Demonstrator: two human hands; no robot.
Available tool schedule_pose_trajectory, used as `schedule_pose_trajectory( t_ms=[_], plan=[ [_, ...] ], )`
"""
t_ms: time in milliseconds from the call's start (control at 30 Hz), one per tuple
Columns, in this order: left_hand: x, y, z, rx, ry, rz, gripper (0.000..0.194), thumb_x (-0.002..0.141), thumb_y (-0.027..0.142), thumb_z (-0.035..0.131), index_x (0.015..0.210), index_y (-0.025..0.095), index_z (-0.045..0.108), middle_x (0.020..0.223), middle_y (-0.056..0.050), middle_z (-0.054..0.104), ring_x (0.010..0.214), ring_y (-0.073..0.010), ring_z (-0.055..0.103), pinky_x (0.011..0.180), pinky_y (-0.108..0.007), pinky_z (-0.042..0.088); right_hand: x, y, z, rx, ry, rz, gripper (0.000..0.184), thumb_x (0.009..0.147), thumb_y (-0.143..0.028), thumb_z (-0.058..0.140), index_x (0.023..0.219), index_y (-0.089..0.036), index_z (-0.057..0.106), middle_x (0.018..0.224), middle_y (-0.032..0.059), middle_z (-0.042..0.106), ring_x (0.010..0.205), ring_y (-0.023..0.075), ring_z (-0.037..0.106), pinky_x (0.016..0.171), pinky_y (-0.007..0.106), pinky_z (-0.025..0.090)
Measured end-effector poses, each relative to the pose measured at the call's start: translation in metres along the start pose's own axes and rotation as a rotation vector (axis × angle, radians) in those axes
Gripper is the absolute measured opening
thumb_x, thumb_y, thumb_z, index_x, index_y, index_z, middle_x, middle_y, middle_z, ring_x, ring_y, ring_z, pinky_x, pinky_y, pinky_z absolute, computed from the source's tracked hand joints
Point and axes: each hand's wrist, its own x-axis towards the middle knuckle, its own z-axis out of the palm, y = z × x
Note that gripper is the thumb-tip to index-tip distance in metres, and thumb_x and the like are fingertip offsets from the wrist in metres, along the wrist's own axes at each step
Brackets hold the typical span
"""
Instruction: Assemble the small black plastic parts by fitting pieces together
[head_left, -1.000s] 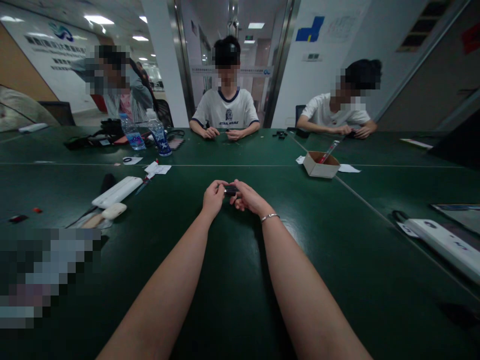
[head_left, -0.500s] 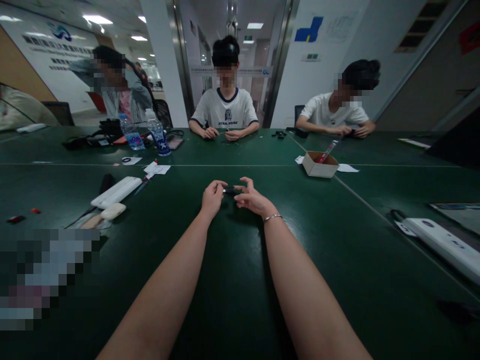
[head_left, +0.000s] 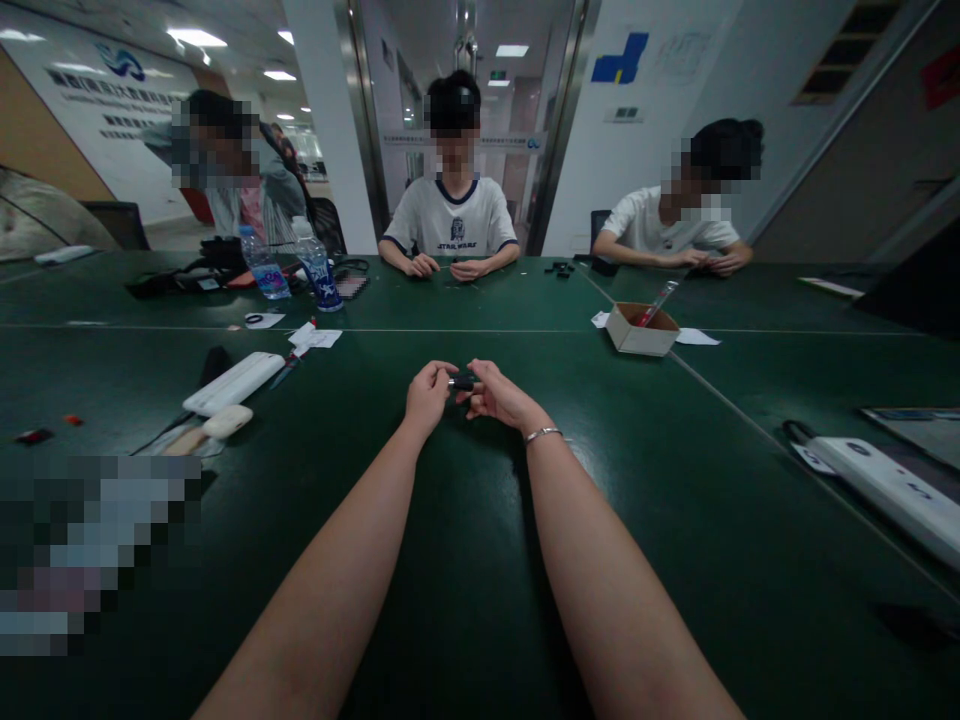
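Both my arms reach out over the dark green table [head_left: 465, 560]. My left hand [head_left: 426, 397] and my right hand [head_left: 499, 396] meet just above the tabletop, and between their fingertips sits a small dark object [head_left: 463, 382] with a pale end on its left. The left hand's fingers are curled and pinch that end. The right hand's thumb and fingers close on the other end. A thin bracelet [head_left: 541, 434] circles my right wrist. What the small object is I cannot make out.
A white power strip [head_left: 234, 383] and a pale oval thing [head_left: 227, 421] lie at left, a small cardboard box [head_left: 642, 329] at right, another white strip [head_left: 892, 490] far right. Two water bottles [head_left: 318, 268] stand at back left. Three people sit along the far side.
My right hand's fingers spread apart half a second ago and have now closed again on the small dark object. My left hand has kept its pinch throughout.
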Motion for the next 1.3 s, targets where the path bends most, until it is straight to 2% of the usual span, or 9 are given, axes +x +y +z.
schedule_pose_trajectory(
  t_ms=[100,200,400,567,733,867,1033,1200,1300],
  plan=[
    [-0.0004,0.0003,0.0002,-0.008,0.013,-0.005,0.017,0.087,0.030,0.049,0.086,0.018,0.062,0.050,0.007,0.039,0.042,-0.0087,0.035,0.044,-0.021,0.024,0.0015,0.0013,-0.0007,0.012,0.027,-0.016,0.040,0.077,-0.035,0.074,0.100,-0.025,0.043,0.062,-0.0105,0.052,0.044,0.0065,0.049,0.055,0.028,0.058],
    [-0.0006,0.0006,-0.0004,-0.001,0.020,-0.011,0.018,0.087,0.028,0.047,0.087,0.018,0.062,0.051,0.006,0.040,0.043,-0.0091,0.036,0.044,-0.021,0.024,-0.0002,0.0009,-0.0024,0.079,-0.022,-0.058,0.060,0.064,-0.018,0.082,0.107,-0.028,0.040,0.075,-0.0109,0.059,0.052,0.0067,0.057,0.067,0.032,0.061],
    [-0.0012,0.0019,-0.0006,0.014,-0.001,0.001,0.017,0.087,0.027,0.047,0.086,0.017,0.062,0.051,0.006,0.041,0.043,-0.0092,0.037,0.044,-0.021,0.025,-0.0001,-0.0002,-0.0006,0.024,0.005,0.000,0.041,0.077,-0.037,0.074,0.100,-0.025,0.043,0.066,-0.0093,0.056,0.045,0.0064,0.051,0.058,0.030,0.060],
    [-0.0018,0.0022,-0.0005,0.005,0.008,-0.012,0.018,0.087,0.028,0.048,0.086,0.017,0.062,0.051,0.006,0.041,0.042,-0.0089,0.037,0.043,-0.021,0.024,-0.0018,-0.0005,-0.0010,0.089,-0.011,-0.099,0.071,0.061,-0.019,0.084,0.112,-0.031,0.035,0.087,-0.0092,0.060,0.055,0.0069,0.060,0.065,0.031,0.062],
    [-0.0017,0.0021,-0.0011,0.012,-0.006,0.002,0.018,0.087,0.028,0.048,0.086,0.017,0.062,0.052,0.005,0.042,0.043,-0.0091,0.038,0.044,-0.021,0.026,-0.0001,-0.0006,0.0008,0.015,0.029,0.000,0.037,0.082,-0.038,0.069,0.103,-0.026,0.042,0.072,-0.0076,0.057,0.046,0.0064,0.053,0.056,0.029,0.060],
    [-0.0023,0.0039,-0.0014,0.009,-0.012,-0.019,0.017,0.088,0.029,0.049,0.087,0.018,0.062,0.052,0.006,0.041,0.043,-0.0088,0.037,0.043,-0.021,0.025,-0.0019,-0.0015,0.0003,0.051,-0.002,-0.081,0.060,0.068,-0.017,0.078,0.111,-0.030,0.039,0.083,-0.0094,0.059,0.052,0.0058,0.058,0.064,0.030,0.061],
    [-0.0008,0.0007,0.0001,0.025,0.000,0.000,0.018,0.088,0.030,0.050,0.086,0.017,0.062,0.050,0.006,0.040,0.043,-0.0088,0.038,0.044,-0.021,0.026,0.0015,-0.0002,0.0000,-0.053,-0.004,0.017,0.034,0.084,-0.040,0.066,0.102,-0.024,0.042,0.068,-0.0077,0.057,0.039,0.0045,0.045,0.050,0.025,0.056],
    [-0.0005,-0.0013,-0.0008,0.056,0.000,0.007,0.019,0.088,0.027,0.047,0.088,0.017,0.063,0.052,0.005,0.044,0.045,-0.0093,0.041,0.046,-0.021,0.028,-0.0002,-0.0008,-0.0005,-0.031,-0.042,-0.065,0.059,0.067,-0.021,0.079,0.111,-0.029,0.041,0.072,-0.0128,0.053,0.044,0.0027,0.046,0.056,0.023,0.056],
    [-0.0007,-0.0014,-0.0018,0.063,-0.013,0.011,0.019,0.088,0.026,0.046,0.088,0.017,0.063,0.054,0.004,0.046,0.046,-0.0095,0.042,0.046,-0.021,0.029,-0.0002,-0.0016,0.0004,-0.052,-0.013,0.004,0.037,0.081,-0.037,0.069,0.106,-0.026,0.044,0.066,-0.0103,0.054,0.040,0.0033,0.040,0.054,0.025,0.056]
  ],
)
